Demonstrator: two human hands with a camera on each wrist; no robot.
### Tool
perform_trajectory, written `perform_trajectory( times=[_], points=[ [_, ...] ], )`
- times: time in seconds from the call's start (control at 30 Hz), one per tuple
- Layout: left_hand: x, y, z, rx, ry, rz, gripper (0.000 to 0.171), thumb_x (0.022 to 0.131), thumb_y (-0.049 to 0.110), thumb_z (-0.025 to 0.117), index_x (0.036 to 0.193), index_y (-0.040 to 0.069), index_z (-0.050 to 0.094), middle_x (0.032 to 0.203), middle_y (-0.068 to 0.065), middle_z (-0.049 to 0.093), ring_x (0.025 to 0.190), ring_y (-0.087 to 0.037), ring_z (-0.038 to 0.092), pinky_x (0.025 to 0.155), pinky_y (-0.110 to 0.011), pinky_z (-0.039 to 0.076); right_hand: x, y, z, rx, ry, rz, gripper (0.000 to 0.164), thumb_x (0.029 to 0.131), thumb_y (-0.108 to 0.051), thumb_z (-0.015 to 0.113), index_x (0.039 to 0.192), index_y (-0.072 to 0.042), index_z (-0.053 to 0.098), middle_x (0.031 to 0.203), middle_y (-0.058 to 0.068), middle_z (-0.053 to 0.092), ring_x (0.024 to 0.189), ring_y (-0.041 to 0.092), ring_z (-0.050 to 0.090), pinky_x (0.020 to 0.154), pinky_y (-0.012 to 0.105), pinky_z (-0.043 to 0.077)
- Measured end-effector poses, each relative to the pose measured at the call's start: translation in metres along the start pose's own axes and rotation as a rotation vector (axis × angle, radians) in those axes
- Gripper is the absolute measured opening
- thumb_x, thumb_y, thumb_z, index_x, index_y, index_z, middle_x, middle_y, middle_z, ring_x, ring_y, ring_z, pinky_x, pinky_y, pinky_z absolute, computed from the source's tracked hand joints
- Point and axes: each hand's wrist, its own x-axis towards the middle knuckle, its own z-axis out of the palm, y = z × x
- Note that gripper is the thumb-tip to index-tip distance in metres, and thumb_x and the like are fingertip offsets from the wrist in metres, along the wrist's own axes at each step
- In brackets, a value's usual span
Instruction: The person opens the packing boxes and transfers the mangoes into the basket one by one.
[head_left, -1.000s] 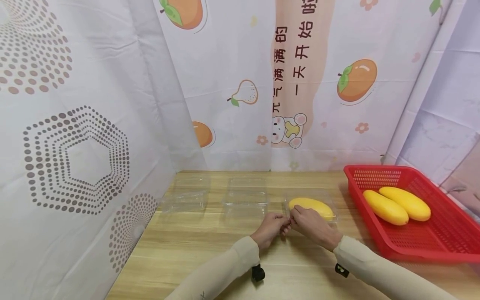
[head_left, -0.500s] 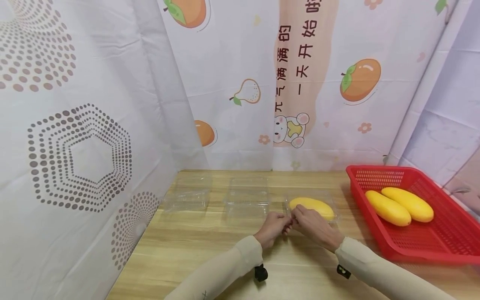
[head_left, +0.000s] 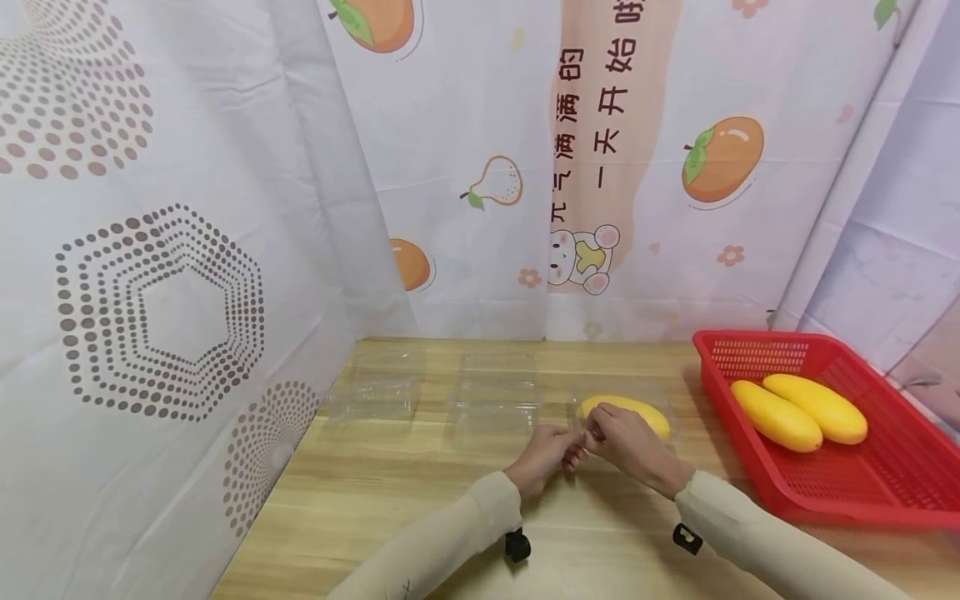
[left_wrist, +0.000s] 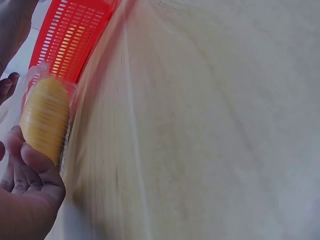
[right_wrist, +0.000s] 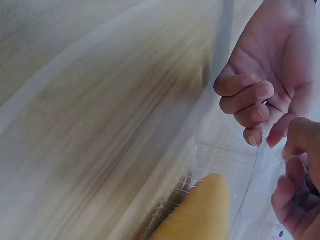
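Note:
A yellow mango [head_left: 641,409] lies inside a clear plastic clamshell box [head_left: 626,386] on the wooden table. At the box's front left corner, my left hand [head_left: 546,458] pinches the edge between thumb and fingertips. Right beside it, my right hand [head_left: 632,446] has its fingers curled at the same edge and covers part of the box front. In the right wrist view, the clear corner [right_wrist: 257,150] runs up to the left fingertips, with the mango [right_wrist: 205,212] below. The left wrist view shows the mango [left_wrist: 47,112] beyond the left hand [left_wrist: 32,187].
On the right stands a red perforated basket [head_left: 772,492] holding two more mangoes [head_left: 813,408]. Two more clear plastic boxes, one in the middle [head_left: 495,398] and one at the left [head_left: 375,398], stand with lids raised. A printed curtain [head_left: 465,275] hangs behind the table.
My right hand has shifted slightly right and turned a little at the box's front edge. The left hand stays at the corner. The mangoes and the other boxes have not moved.

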Motion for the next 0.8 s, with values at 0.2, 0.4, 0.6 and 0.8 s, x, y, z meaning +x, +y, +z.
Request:
perform_trajectory(
  times=[0.2, 0.4, 0.6, 0.8],
  points=[
    [-0.0003, 0.0, -0.0017, 0.02, -0.021, 0.008, 0.02, 0.099, 0.011, 0.063, 0.086, 0.001, 0.074, 0.073, -0.002, 0.067, 0.063, -0.008, 0.058, 0.058, -0.021, 0.047, 0.0004, 0.0012, -0.0021, -0.011, 0.013, 0.027, 0.02, 0.076, 0.002, 0.08, 0.083, -0.011, 0.066, 0.078, -0.007, 0.059, 0.066, 0.004, 0.055, 0.057, 0.023, 0.049],
    [-0.0002, -0.0019, -0.003, 0.016, -0.034, 0.021, 0.019, 0.099, 0.012, 0.065, 0.089, 0.0, 0.075, 0.073, -0.002, 0.067, 0.063, -0.008, 0.057, 0.057, -0.02, 0.047, 0.0016, 0.0039, -0.0038, 0.013, 0.059, 0.018, 0.019, 0.076, 0.002, 0.079, 0.084, -0.011, 0.067, 0.078, -0.007, 0.058, 0.065, 0.001, 0.052, 0.055, 0.02, 0.047],
    [-0.0002, -0.0014, -0.0034, 0.007, -0.027, 0.023, 0.017, 0.098, 0.012, 0.067, 0.089, 0.0, 0.076, 0.074, -0.003, 0.069, 0.062, -0.007, 0.057, 0.056, -0.02, 0.047, 0.0047, 0.0065, -0.0068, 0.052, 0.096, 0.028, 0.021, 0.077, 0.004, 0.078, 0.084, -0.012, 0.066, 0.075, -0.009, 0.055, 0.064, 0.001, 0.049, 0.053, 0.019, 0.044],
    [-0.0011, -0.0008, -0.0038, 0.013, -0.02, 0.014, 0.017, 0.098, 0.012, 0.068, 0.089, 0.0, 0.076, 0.075, -0.003, 0.069, 0.062, -0.008, 0.057, 0.057, -0.02, 0.046, 0.0064, 0.0079, -0.0089, 0.083, 0.124, 0.048, 0.025, 0.075, 0.007, 0.078, 0.082, -0.012, 0.064, 0.073, -0.009, 0.055, 0.063, 0.0, 0.048, 0.052, 0.018, 0.044]
  ],
)
